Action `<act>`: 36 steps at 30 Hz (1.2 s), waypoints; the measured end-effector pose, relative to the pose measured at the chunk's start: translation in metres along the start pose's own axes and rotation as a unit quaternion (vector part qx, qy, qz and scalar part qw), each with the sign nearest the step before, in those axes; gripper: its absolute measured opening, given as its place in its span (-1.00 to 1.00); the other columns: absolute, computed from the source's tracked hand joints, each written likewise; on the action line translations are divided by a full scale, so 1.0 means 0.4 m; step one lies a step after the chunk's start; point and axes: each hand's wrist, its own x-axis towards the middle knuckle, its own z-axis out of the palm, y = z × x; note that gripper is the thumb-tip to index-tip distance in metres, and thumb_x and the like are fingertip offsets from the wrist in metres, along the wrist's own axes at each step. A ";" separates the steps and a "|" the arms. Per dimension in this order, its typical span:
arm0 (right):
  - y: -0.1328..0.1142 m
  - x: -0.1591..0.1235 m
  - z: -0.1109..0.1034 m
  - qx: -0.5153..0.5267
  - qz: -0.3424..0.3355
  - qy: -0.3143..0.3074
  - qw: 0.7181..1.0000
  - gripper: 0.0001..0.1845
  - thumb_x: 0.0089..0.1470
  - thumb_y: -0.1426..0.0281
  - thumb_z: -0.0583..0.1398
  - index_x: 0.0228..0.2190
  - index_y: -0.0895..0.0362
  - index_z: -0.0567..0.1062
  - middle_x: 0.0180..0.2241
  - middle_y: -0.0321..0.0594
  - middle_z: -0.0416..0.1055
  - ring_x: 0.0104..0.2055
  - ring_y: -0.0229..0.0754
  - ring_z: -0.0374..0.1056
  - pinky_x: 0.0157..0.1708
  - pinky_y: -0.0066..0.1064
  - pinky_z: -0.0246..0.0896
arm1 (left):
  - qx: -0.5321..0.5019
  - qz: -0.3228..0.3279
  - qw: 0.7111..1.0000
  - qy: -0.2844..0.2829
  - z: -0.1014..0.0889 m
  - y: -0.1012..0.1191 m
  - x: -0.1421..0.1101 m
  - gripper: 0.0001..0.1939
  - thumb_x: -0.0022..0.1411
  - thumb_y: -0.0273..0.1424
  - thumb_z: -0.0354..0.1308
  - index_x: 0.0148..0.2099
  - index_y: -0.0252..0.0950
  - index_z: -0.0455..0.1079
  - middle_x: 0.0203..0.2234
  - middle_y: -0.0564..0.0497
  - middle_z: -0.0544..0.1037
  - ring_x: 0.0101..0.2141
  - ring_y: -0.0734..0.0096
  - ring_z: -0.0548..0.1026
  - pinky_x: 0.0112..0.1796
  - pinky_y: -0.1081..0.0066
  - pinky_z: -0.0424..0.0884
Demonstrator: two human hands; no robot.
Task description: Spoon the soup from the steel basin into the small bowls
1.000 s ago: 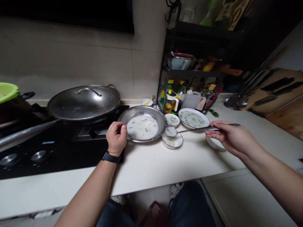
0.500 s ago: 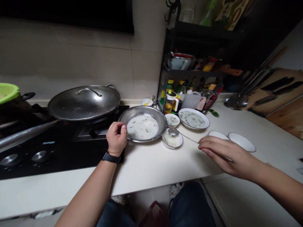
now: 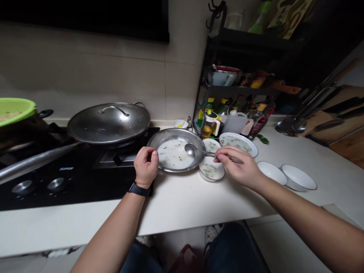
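Observation:
A steel basin (image 3: 196, 139) of white batter with green flecks sits on the pale counter beside the stove. My left hand (image 3: 146, 165) grips its near left rim, fingers curled; a dark band is on that wrist. My right hand (image 3: 241, 167) pinches the handle of a metal ladle (image 3: 190, 149), whose bowl hangs over the basin's right side. Just under the handle sits a small white bowl (image 3: 212, 171) with some batter in it. Behind it are a smaller bowl (image 3: 211, 144) and a white plate (image 3: 238, 141), both holding batter.
A lidded wok (image 3: 109, 122) stands on the black stove at left, its long handle (image 3: 34, 162) pointing left. Two white bowls (image 3: 286, 176) sit at right. A black rack (image 3: 236, 98) of bottles and jars stands behind. A green dish (image 3: 14, 110) is far left.
My right hand has swung the ladle left, from over the small bowl to over the basin, and slid closer along the handle. The left hand has stayed on the rim.

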 end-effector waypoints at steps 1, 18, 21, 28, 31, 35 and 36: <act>0.009 0.010 0.029 0.025 0.037 -0.003 0.999 -0.81 0.29 0.35 0.17 -0.33 0.09 0.57 -0.27 -0.11 0.56 -0.24 -0.10 0.54 -0.23 -0.30 0.48 | -0.001 0.000 1.000 -0.001 0.000 0.001 0.000 -0.83 0.35 -0.36 0.10 -0.31 -0.26 0.40 -0.44 0.04 0.47 -0.39 0.39 0.42 -0.32 0.38 0.32; 0.043 0.061 0.157 0.385 0.464 0.129 0.787 -0.89 0.07 0.49 0.31 -0.43 0.17 0.46 -0.53 -0.19 0.51 -0.50 -0.10 0.57 -0.48 -0.35 0.56 | -0.010 -0.002 1.000 -0.009 0.000 0.009 0.000 -0.83 0.37 -0.36 0.08 -0.31 -0.25 0.38 -0.44 0.04 0.46 -0.38 0.38 0.42 -0.31 0.37 0.33; 0.040 0.065 0.144 0.409 0.464 0.144 0.772 -0.92 0.06 0.56 0.27 -0.43 0.21 0.46 -0.52 -0.20 0.48 -0.52 -0.11 0.57 -0.51 -0.37 0.56 | -0.009 -0.004 1.000 -0.011 0.000 0.009 0.000 -0.83 0.37 -0.36 0.08 -0.31 -0.25 0.38 -0.44 0.04 0.46 -0.38 0.38 0.42 -0.31 0.37 0.33; 0.023 0.082 0.067 0.403 0.446 0.152 0.784 -0.91 0.07 0.53 0.31 -0.44 0.21 0.49 -0.53 -0.15 0.51 -0.51 -0.12 0.58 -0.49 -0.43 0.57 | 0.001 -0.016 1.000 -0.014 -0.001 0.009 0.001 -0.81 0.36 -0.33 0.07 -0.32 -0.24 0.39 -0.44 0.03 0.47 -0.38 0.36 0.43 -0.31 0.36 0.34; 0.022 0.081 0.016 0.387 0.448 0.164 0.789 -0.91 0.07 0.53 0.31 -0.44 0.21 0.49 -0.53 -0.14 0.53 -0.51 -0.12 0.58 -0.48 -0.42 0.58 | 0.004 -0.020 1.000 -0.016 -0.001 0.007 0.000 -0.80 0.36 -0.31 0.07 -0.32 -0.25 0.38 -0.44 0.02 0.47 -0.38 0.36 0.43 -0.31 0.35 0.34; 0.036 0.049 -0.062 0.363 0.435 0.181 0.804 -0.91 0.03 0.50 0.34 -0.43 0.21 0.52 -0.52 -0.15 0.53 -0.50 -0.15 0.58 -0.46 -0.45 0.58 | 0.010 -0.018 1.000 -0.014 0.000 0.002 0.000 -0.78 0.37 -0.30 0.07 -0.33 -0.25 0.39 -0.45 0.02 0.48 -0.38 0.36 0.44 -0.30 0.35 0.33; 0.042 0.036 -0.083 0.355 0.432 0.190 0.807 -0.91 0.02 0.49 0.35 -0.44 0.20 0.53 -0.51 -0.16 0.54 -0.50 -0.16 0.58 -0.46 -0.45 0.58 | 0.008 -0.016 1.000 -0.012 -0.001 0.001 0.000 -0.79 0.36 -0.31 0.07 -0.33 -0.26 0.39 -0.45 0.02 0.48 -0.38 0.36 0.44 -0.30 0.36 0.33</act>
